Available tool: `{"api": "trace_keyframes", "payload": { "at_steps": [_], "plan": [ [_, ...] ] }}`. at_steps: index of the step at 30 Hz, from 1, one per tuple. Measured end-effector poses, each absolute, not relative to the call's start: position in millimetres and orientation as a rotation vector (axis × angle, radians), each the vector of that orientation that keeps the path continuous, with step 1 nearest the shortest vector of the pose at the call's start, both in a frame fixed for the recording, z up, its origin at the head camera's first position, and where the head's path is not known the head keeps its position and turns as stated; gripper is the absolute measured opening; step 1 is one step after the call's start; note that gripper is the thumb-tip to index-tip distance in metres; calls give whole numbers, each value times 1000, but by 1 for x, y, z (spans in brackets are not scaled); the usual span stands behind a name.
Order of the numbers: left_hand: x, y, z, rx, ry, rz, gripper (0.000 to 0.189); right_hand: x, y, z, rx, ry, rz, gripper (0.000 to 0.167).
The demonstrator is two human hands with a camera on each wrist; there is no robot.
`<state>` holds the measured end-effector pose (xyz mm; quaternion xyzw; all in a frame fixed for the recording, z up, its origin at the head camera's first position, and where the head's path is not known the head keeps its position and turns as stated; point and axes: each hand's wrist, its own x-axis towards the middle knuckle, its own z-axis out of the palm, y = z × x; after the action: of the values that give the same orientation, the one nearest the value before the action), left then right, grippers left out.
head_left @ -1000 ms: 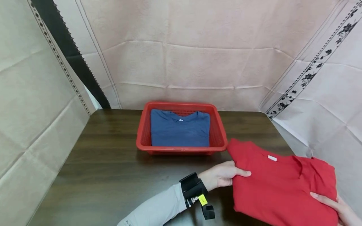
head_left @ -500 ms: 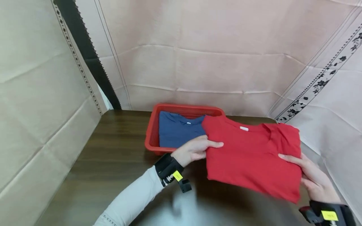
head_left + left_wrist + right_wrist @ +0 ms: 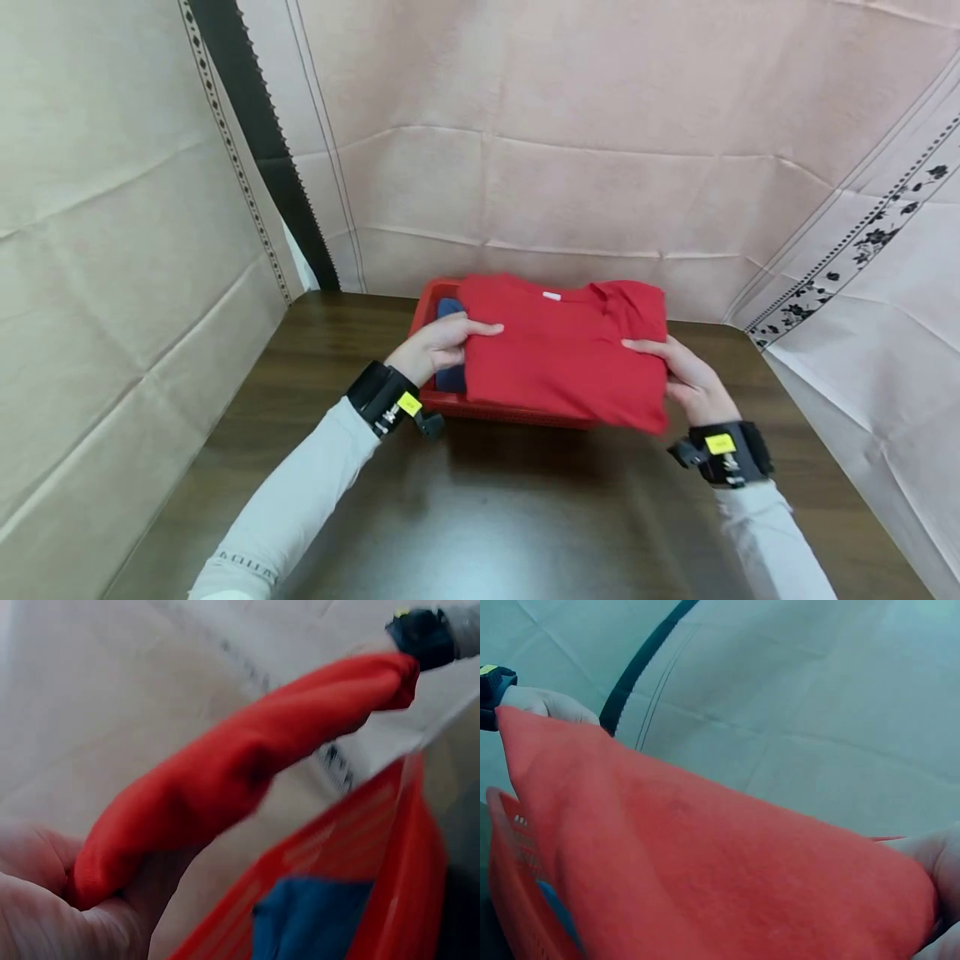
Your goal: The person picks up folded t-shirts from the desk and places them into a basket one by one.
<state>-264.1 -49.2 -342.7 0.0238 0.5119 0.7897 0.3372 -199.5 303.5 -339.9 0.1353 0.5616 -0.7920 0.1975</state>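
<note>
A folded red T-shirt (image 3: 562, 358) with a white neck label is held up flat over a red plastic basket (image 3: 431, 308). My left hand (image 3: 438, 343) grips its left edge, thumb on top and fingers beneath. On the opposite edge, my right hand (image 3: 693, 379) pinches the cloth the same way. In the left wrist view the shirt (image 3: 225, 765) hangs above the basket's rim, apart from the blue T-shirt (image 3: 307, 919) inside. From the head, only a strip of that blue shirt (image 3: 450, 379) shows; the red one hides the rest.
The basket stands at the back of a dark wood table (image 3: 480, 533). A pale cloth backdrop (image 3: 585, 200) rises right behind it, with more cloth at the left side (image 3: 112, 292) and right side (image 3: 885, 358). Both wrists wear black camera straps.
Both hands have carried the red T-shirt left and away from me, from the table's right side to above the basket. It now covers most of the blue T-shirt.
</note>
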Motion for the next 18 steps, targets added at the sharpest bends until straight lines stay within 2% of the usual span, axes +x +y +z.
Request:
{"api": "trace_keyframes", "payload": {
  "at_steps": [5, 8, 11, 15, 18],
  "plan": [
    [-289, -65, -361, -65, 1401, 2090, 14, -241, 276, -357, 542, 1451, -2203, 51],
    [-297, -65, -378, -163, 1496, 2093, 18, -257, 267, -370, 552, 1483, -2187, 48],
    [-300, -66, -388, -229, 1627, 2070, 32, -266, 257, -378, 514, 1607, -2154, 54],
    [-298, -72, -391, -303, 1763, 2030, 63, -274, 243, -386, 498, 1730, -2093, 80],
    [-298, -72, -391, -299, 1862, 1959, 73, -277, 238, -390, 477, 1779, -2059, 90]
  ]
}}
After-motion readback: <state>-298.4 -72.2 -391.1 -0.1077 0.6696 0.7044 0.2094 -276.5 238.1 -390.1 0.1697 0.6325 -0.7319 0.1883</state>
